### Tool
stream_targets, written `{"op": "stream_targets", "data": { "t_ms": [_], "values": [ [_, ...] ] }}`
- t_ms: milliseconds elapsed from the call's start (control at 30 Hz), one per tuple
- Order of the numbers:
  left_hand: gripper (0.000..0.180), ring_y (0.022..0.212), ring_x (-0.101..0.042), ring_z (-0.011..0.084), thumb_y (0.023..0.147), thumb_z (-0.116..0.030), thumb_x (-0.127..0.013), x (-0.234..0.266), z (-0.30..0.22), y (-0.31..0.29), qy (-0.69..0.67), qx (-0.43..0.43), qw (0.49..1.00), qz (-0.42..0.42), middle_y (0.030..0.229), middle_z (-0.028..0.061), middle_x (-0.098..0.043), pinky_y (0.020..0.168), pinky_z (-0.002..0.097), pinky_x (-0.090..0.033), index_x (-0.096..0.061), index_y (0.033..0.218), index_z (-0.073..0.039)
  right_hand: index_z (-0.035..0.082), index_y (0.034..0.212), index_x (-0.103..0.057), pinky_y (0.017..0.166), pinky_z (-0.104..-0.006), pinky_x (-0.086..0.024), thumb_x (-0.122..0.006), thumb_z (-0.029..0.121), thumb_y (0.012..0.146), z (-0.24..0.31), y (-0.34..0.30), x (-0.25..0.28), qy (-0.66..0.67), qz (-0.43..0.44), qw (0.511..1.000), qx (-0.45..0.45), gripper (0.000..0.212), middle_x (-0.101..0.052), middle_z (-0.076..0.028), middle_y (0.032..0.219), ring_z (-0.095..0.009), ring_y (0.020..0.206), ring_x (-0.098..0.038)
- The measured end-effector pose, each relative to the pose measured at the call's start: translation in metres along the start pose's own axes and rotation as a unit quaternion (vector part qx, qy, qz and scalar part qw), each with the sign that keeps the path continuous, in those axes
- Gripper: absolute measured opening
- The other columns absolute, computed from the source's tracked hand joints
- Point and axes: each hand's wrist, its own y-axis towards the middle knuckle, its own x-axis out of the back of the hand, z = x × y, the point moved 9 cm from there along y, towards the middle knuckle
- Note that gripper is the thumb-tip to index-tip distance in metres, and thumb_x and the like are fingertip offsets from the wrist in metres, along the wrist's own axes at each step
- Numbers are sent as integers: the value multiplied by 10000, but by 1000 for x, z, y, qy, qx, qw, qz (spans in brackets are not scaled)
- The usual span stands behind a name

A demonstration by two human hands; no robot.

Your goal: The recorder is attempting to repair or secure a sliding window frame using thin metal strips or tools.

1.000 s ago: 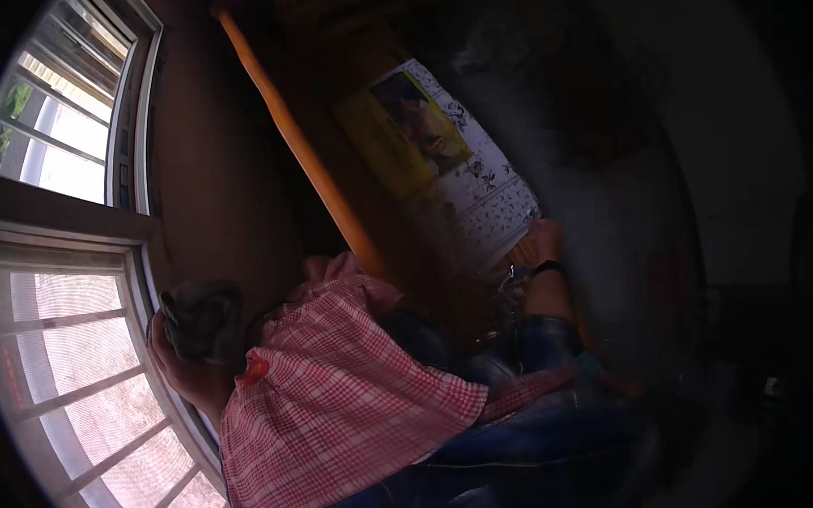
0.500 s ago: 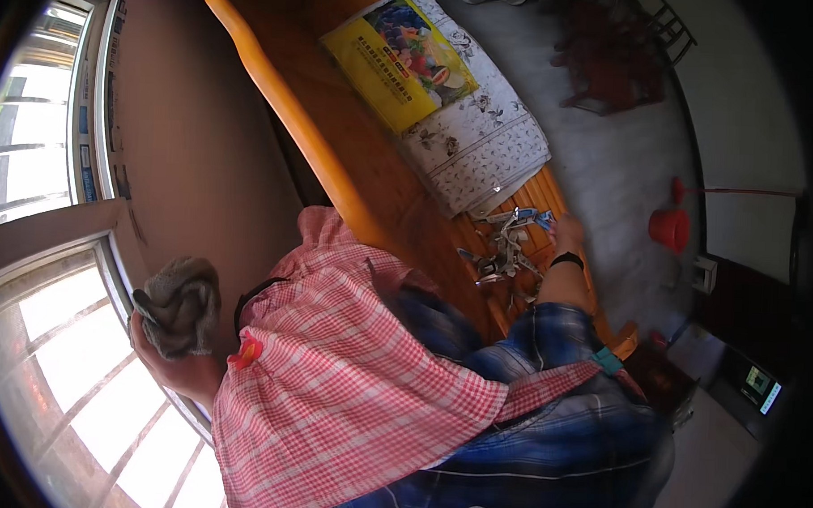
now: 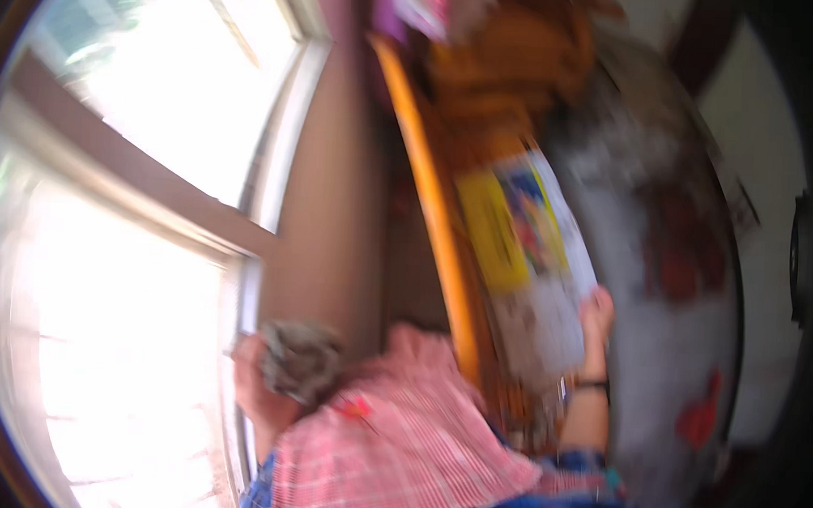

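My left hand is raised beside the window, closed round a crumpled grey cloth. My right hand, with a dark band at the wrist, is stretched forward at the right edge of a pale patterned mat on a wooden bench. Motion smears its fingers, so I cannot tell whether they hold anything. A yellow printed sheet or bag lies on the mat. Nearer me, left of my right forearm, a blurred heap of small pieces sits on the bench slats.
The bench's wooden back rail runs along the brown wall. Bright barred windows fill the left. Across the grey floor are a red object and dark red furniture. A red-checked garment covers my front.
The view has swung, blurring the scene and showing more of the bench's far end. My right hand has moved from beside the small pieces farther along the mat's edge. The left keeps the cloth.
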Motion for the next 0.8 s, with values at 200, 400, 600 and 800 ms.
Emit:
{"op": "stream_targets", "data": {
  "t_ms": [200, 400, 600, 800],
  "values": [
    [566, 1122, -623, 360, 693, -248, -840, 13, -3, -47, -11, 88, 996, 19, 1204, 125, -643, 937, 459, -510, -634, 1205, -125, 35, 1074, -615, 473, -188, -387, -496, 191, 1056, 358, -67, -176, 233, 229, 931, 163, 196, -561, 15, 710, -33, 550, -479],
    [629, 1106, -645, 351, 656, -224, -873, 21, -2, -60, -25, 89, 996, 11, 1191, 134, -646, 923, 442, -536, -626, 1219, -95, 21, 1009, -656, 600, -208, -471, -651, 226, 993, 634, -207, -228, 323, 391, 737, 446, 206, -650, -24, 788, -63, 669, -599],
    [734, 1176, -599, 377, 647, -178, -857, 9, 20, -63, -90, 108, 989, 43, 1278, 135, -599, 971, 445, -518, -578, 1326, -163, 80, 1002, -710, 639, -319, -566, -711, 123, 911, 772, -305, -198, 398, 215, 578, 680, 100, -725, -113, 919, -220, 744, -721],
    [753, 1182, -598, 367, 637, -162, -857, 3, 33, -67, -108, 108, 988, 28, 1281, 140, -601, 974, 436, -518, -571, 1334, -138, 93, 998, -717, 682, -337, -586, -728, 65, 845, 818, -338, -196, 445, 73, 473, 757, 156, -730, -86, 969, -258, 806, -724]
  ]
}}
